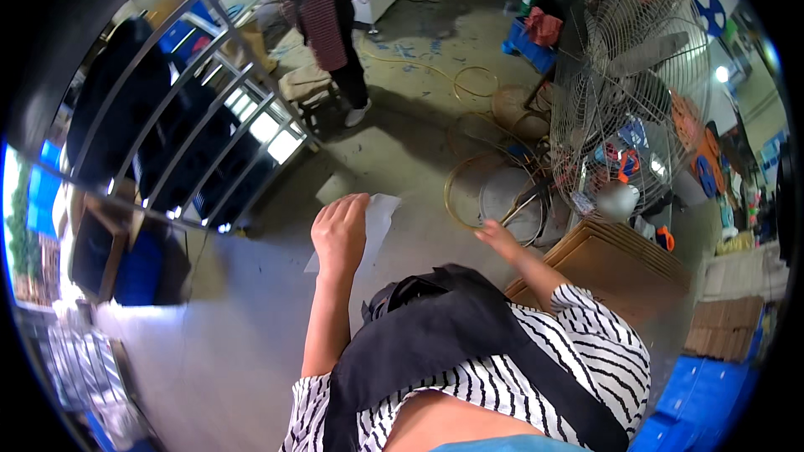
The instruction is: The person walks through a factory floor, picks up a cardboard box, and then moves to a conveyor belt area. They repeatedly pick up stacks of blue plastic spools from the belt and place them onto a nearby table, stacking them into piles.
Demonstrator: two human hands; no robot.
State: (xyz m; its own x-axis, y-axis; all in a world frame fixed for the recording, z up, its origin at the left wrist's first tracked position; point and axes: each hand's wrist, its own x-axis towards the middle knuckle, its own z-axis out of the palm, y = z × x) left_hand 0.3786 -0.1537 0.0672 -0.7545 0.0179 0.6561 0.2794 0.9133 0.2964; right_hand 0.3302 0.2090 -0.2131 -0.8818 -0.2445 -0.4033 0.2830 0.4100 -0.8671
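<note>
Whitish and thin, the sheet (381, 222) is held in the left hand (339, 233), whose fingers are bent together over its upper part; the thumb I cannot see. It hangs above the floor (226, 360) and shows on both sides of this hand. I judge it very light and soft, so it probably flutters easily, and it may crease or tear under a hard pull. Good places to take hold seem to be the edge or two corners, with a flat pinch. It looks pale, somewhat see-through, with a pointed lower-left corner; plastic or paper, I cannot tell. The right hand (500, 240) is apart from it and blurred; whether it grips something, I cannot tell. Beyond this hand are a hose (448, 192) and a fan (632, 75).
</note>
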